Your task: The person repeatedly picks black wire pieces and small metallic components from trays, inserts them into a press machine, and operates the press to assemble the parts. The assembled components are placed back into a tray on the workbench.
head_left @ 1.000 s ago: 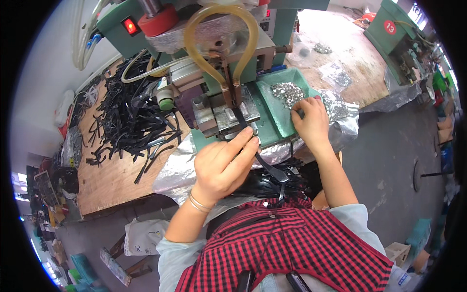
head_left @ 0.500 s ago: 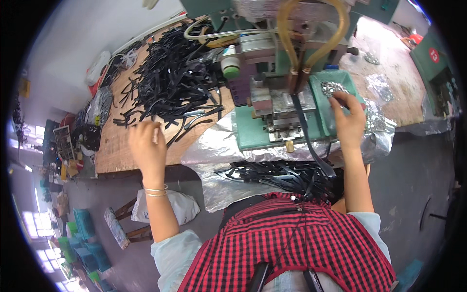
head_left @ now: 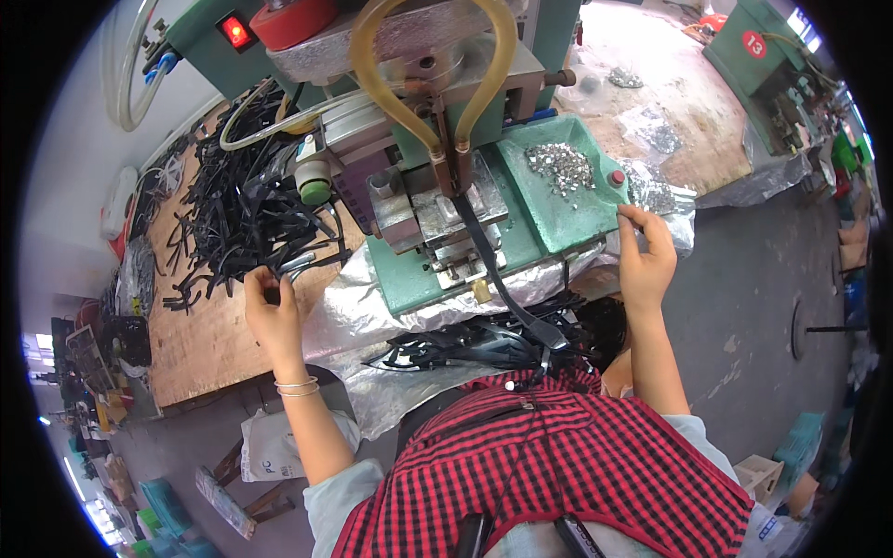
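Note:
At the edge of a pile of black strips (head_left: 246, 200), my left hand (head_left: 276, 321) has its thumb and forefinger curled toward each other. A dark gap shows between them; what they hold, if anything, is unclear. My right hand (head_left: 648, 265) is closed in a pinch by the front right corner of a green tray (head_left: 558, 231). Anything in that pinch is too small to make out. Small shiny metal pieces (head_left: 561, 169) lie heaped in the tray. Between my hands, one black strap (head_left: 491, 265) hangs from under the copper-coloured jaws (head_left: 451, 172) of a green bench machine (head_left: 395, 284), its end toward me.
A green-capped white bottle (head_left: 314, 184) stands left of the jaws. Yellowish hoses (head_left: 372, 84) loop above them. A red-topped knob (head_left: 617, 179) sits at the tray's right edge. More black strips (head_left: 456, 344) lie on foil before my lap. Bags of metal pieces (head_left: 651, 130) lie beyond the tray.
My right hand has drawn back from the heaped metal pieces to the tray's front corner, its fingertips now pinched. My left hand's fingers stay near the strips. The whole view has shifted and turned.

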### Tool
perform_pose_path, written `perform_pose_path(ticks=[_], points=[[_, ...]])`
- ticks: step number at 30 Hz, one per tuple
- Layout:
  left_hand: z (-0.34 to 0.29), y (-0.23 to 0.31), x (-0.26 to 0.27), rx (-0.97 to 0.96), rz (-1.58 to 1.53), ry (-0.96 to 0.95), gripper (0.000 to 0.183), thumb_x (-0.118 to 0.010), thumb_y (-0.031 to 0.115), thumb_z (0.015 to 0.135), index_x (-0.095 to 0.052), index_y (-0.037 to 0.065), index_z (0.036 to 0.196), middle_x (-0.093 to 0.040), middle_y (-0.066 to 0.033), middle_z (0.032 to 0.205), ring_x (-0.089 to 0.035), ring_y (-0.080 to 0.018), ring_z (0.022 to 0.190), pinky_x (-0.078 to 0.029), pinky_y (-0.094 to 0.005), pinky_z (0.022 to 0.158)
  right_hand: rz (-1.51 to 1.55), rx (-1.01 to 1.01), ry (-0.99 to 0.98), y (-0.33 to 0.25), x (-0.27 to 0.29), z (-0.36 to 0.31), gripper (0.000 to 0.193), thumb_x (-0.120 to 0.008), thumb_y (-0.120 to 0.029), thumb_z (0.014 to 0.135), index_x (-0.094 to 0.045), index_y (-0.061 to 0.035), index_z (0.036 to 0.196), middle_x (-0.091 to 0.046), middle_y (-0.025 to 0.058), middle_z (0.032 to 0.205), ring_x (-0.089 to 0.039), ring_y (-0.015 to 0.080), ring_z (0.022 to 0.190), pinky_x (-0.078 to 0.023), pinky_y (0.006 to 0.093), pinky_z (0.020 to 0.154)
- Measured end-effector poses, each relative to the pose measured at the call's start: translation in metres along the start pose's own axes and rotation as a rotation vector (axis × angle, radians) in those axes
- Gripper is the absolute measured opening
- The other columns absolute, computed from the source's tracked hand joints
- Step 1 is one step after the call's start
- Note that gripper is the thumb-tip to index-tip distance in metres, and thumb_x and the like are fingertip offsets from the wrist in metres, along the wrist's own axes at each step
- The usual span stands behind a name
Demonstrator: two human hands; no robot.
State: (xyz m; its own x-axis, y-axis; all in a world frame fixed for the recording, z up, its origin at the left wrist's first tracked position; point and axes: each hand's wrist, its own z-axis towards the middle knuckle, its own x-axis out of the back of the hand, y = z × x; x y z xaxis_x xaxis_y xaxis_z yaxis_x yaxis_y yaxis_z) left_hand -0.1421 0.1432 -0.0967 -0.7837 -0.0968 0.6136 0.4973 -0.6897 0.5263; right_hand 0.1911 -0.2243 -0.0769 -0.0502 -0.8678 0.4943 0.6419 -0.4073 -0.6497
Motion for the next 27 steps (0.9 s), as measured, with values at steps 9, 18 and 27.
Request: perform_pose_path(ticks=[9, 18, 27], points=[[0.028, 0.065, -0.037, 0.297, -0.728, -0.057, 0.011, -0.073, 0.008, 0.100, -0.062, 0.005, 0.099, -0.074, -0.0074, 0.088, -0.064, -0.0094, 0.063, -0.045, -0.0204, 0.054, 0.507, 0.265, -0.138, -0.111, -0.066, 0.049, 0.015, -0.075, 0.002, 0.086, -0.074, -0.0022, 0.101, -0.074, 0.0108, 0.098, -0.072, 0.0262, 0.094, -0.054, 0.0362, 0.088], [0.012, 0.096, -0.034, 0.258, -0.799, 0.072, 0.019, -0.060, 0.015, 0.109, -0.062, -0.002, 0.102, -0.074, -0.0133, 0.098, -0.072, -0.0156, 0.070, -0.056, -0.0243, 0.061, 0.975, -0.138, -0.240, -0.132, -0.088, 0.029, 0.041, -0.074, 0.004, 0.090, -0.059, 0.0027, 0.127, -0.070, 0.0079, 0.113, -0.068, 0.0147, 0.101, -0.054, 0.0287, 0.091], [0.008, 0.214, 0.018, -0.805, -0.338, -0.028, 0.027, -0.085, 0.004, 0.082, -0.074, 0.004, 0.106, -0.077, -0.0198, 0.107, -0.064, -0.0184, 0.064, -0.046, -0.0301, 0.052, 1.042, -0.202, -0.401, -0.167, -0.044, 0.030, 0.058, -0.069, 0.004, 0.090, -0.049, 0.0032, 0.144, -0.065, 0.0148, 0.133, -0.066, 0.0183, 0.114, -0.050, 0.0327, 0.104]])
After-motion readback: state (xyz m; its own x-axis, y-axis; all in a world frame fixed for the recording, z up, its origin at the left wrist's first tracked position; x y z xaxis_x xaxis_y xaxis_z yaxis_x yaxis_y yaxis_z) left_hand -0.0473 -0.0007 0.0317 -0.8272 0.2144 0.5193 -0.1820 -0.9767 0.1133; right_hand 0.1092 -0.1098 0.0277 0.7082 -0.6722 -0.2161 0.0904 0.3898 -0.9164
